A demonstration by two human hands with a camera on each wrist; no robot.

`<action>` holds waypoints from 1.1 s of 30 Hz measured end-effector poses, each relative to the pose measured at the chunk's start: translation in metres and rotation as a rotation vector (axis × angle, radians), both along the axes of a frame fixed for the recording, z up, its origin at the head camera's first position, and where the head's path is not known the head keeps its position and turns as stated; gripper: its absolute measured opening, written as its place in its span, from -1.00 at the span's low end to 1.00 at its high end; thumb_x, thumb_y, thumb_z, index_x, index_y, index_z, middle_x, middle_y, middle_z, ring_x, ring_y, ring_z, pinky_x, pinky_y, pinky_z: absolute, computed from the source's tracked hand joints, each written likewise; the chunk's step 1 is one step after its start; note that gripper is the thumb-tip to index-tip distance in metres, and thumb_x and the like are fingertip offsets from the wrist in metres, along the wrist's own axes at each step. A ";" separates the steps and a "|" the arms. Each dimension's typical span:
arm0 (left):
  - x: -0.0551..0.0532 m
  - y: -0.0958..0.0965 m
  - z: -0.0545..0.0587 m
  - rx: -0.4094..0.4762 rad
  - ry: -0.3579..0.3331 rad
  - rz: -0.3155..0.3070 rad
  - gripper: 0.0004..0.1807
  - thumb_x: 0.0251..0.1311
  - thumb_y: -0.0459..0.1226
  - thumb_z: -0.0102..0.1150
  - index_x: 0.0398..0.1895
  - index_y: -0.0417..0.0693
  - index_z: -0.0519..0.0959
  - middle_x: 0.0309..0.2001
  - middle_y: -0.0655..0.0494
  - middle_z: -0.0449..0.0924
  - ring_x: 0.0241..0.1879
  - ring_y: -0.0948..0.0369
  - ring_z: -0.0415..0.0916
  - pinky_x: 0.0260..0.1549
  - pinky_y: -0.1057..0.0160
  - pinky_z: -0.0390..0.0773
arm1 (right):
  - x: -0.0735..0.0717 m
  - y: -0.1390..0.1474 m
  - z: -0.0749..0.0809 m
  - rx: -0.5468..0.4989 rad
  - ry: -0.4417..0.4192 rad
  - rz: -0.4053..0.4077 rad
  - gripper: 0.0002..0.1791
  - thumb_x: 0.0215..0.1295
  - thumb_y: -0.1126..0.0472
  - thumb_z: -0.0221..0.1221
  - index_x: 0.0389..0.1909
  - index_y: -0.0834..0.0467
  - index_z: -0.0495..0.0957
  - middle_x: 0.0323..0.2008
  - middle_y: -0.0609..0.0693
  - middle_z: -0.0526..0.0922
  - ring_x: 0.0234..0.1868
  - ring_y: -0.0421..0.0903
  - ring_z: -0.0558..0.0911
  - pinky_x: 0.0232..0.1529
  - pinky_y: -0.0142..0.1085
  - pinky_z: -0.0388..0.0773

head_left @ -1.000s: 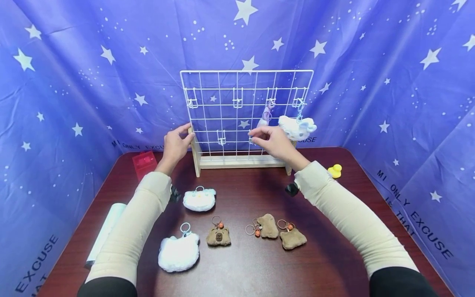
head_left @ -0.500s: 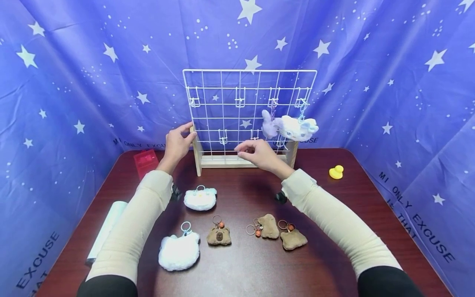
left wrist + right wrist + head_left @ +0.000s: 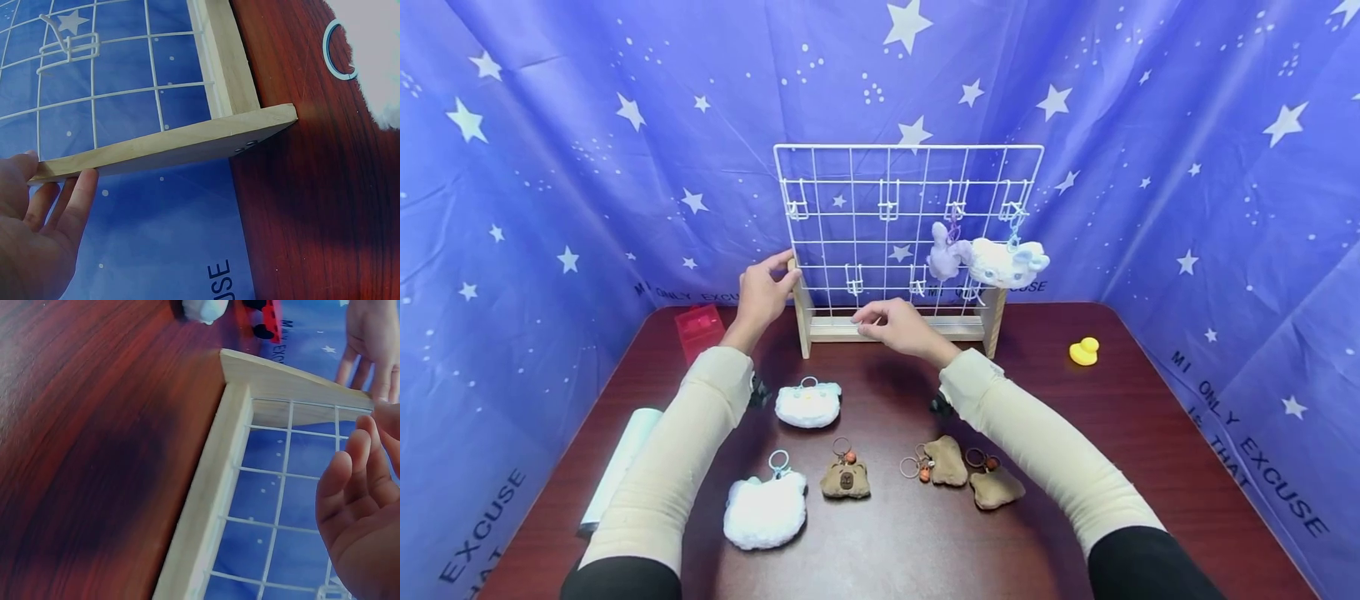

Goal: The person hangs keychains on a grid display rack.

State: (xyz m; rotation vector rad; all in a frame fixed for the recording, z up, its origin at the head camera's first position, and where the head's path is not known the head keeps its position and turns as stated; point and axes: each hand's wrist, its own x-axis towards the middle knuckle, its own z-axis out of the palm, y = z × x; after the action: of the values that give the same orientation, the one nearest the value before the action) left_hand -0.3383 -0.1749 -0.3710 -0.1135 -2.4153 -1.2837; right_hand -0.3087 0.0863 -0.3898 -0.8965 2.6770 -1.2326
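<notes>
A white wire grid rack (image 3: 909, 147) stands upright in a wooden base at the back of the table. My left hand (image 3: 763, 293) grips its left wooden side post (image 3: 169, 140), thumb on one face and fingers on the other. In front of the rack's lower part, my right hand (image 3: 902, 327) hovers with loosely bent fingers; I see nothing held in it. A purple plush keychain (image 3: 946, 258) and a white plush keychain with bluish ears (image 3: 1003, 265) hang from upper right hooks. Other hooks, such as a lower left hook (image 3: 854, 286), carry nothing.
On the table lie a small white plush keychain (image 3: 808, 407), a larger one (image 3: 765, 512), a brown capybara keychain (image 3: 846, 480) and two more brown plush keychains (image 3: 947, 462). A yellow duck (image 3: 1084, 351), red box (image 3: 700, 323) and white roll (image 3: 625, 458) sit towards the sides.
My right hand has moved left and down, away from the hanging keychains, uncovering the purple plush, which was mostly hidden. My left hand stays on the side post.
</notes>
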 end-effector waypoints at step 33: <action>0.002 0.002 0.001 -0.014 0.020 -0.002 -0.56 0.32 -0.25 0.33 0.28 0.02 0.62 0.02 -0.11 0.76 -0.35 -0.04 0.80 -0.50 0.44 0.73 | -0.014 -0.063 -0.060 0.125 -0.144 0.115 -0.73 0.38 0.26 0.25 0.05 0.17 0.71 -0.26 0.02 0.80 -0.40 -0.16 0.68 -0.37 -0.49 0.56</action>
State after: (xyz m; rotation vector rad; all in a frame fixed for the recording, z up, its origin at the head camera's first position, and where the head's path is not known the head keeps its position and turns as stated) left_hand -0.3368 -0.1732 -0.3703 -0.1314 -2.4082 -1.2615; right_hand -0.3229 0.0236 -0.4495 -0.8934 2.5202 -1.0513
